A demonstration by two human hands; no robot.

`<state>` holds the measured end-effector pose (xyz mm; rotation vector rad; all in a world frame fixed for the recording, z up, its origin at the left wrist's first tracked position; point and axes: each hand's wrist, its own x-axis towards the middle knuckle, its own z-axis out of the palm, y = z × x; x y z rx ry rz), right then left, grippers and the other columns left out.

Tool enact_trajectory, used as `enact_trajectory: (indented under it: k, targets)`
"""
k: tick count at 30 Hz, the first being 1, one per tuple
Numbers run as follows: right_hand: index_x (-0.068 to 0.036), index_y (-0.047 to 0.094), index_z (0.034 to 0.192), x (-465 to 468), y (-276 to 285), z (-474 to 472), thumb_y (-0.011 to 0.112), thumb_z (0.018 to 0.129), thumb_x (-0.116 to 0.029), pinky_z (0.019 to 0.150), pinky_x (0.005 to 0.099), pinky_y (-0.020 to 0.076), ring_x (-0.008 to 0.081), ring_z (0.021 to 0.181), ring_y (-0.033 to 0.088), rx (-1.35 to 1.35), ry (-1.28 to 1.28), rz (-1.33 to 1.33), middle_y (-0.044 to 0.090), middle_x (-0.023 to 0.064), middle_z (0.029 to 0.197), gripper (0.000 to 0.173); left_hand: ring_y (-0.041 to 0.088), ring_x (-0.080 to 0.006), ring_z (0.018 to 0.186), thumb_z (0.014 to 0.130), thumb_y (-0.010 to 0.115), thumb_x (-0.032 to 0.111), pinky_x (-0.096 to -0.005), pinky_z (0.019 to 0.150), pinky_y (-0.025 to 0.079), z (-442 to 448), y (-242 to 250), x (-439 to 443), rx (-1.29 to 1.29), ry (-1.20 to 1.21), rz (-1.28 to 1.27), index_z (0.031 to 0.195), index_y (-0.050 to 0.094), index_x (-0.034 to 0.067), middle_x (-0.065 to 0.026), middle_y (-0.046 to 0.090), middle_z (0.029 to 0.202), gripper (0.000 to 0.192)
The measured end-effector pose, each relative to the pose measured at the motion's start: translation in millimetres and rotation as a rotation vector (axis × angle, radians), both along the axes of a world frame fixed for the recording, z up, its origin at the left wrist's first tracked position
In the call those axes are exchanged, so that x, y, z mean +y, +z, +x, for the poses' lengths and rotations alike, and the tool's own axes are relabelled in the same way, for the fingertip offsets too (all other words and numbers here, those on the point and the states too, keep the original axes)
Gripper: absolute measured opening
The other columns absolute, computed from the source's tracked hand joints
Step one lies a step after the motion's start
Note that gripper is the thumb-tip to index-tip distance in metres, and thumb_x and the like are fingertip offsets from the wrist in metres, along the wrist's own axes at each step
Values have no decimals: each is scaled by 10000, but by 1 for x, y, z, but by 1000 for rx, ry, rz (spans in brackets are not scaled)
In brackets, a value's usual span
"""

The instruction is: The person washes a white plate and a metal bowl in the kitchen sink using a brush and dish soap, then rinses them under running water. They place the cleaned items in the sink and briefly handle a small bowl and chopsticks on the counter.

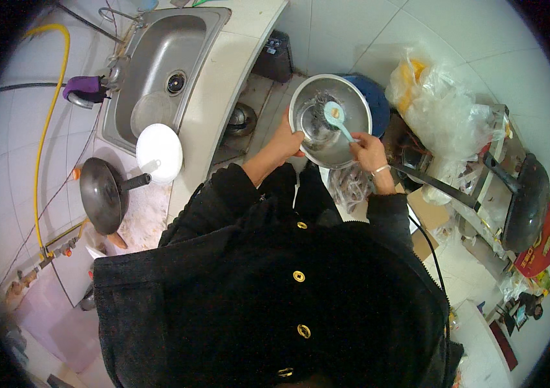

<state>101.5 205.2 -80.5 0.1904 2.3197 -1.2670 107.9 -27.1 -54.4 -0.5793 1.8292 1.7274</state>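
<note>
A stainless steel bowl [314, 130] is held out in front of my body, tilted so that I see into it. My left hand [285, 137] grips its left rim, thumb on the near side. In my right hand [370, 151] is the handle of a pale blue spoon [334, 113], whose head is over the inside of the bowl. A small yellowish lump sits on the spoon's head. Dark specks or reflections mark the bowl's inner wall; I cannot tell which. Part of a blue plastic container [379, 104] shows behind the bowl.
To the left, a steel sink [158, 53] is set in the counter [209, 92]; a white round plate or lid [159, 153] and a dark wok [102, 196] stand near it. On the right, a rack holds plastic bags [442, 109] and a frying pan [527, 203].
</note>
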Motion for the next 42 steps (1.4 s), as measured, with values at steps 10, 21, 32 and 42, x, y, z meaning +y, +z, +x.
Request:
enact_trajectory:
  k: [10, 21, 32, 42]
  targets:
    - [-19, 619, 952, 5, -5, -25, 621, 703, -130, 674, 372, 480, 314, 742, 621, 71, -68, 66, 630, 184, 791, 273, 560, -174, 799, 785, 420, 61, -250, 459, 486, 4, 19, 10, 123, 48, -11, 1374, 142, 177, -121, 456, 1177, 662]
    - [-22, 577, 977, 40, 9, -9, 588, 763, -102, 683, 428, 465, 388, 803, 582, 471, -257, 343, 602, 228, 873, 229, 520, -238, 966, 785, 436, 55, -305, 518, 527, -4, 11, 16, 24, 70, -35, 1376, 82, 187, -124, 419, 1219, 702]
    - [-33, 603, 972, 13, 14, -21, 602, 743, -138, 706, 407, 470, 375, 803, 594, 304, 96, 144, 614, 218, 834, 252, 548, -208, 907, 792, 471, 81, -299, 514, 519, -3, 13, 23, -44, 94, -3, 1364, 124, 181, -110, 446, 1186, 676]
    - [-35, 594, 980, 13, 2, -29, 582, 745, -89, 712, 448, 455, 397, 802, 572, 463, 30, 207, 597, 233, 849, 242, 574, -185, 794, 761, 425, 37, -239, 449, 493, 4, 17, 19, 91, 143, 2, 1337, 168, 113, -121, 481, 1101, 636]
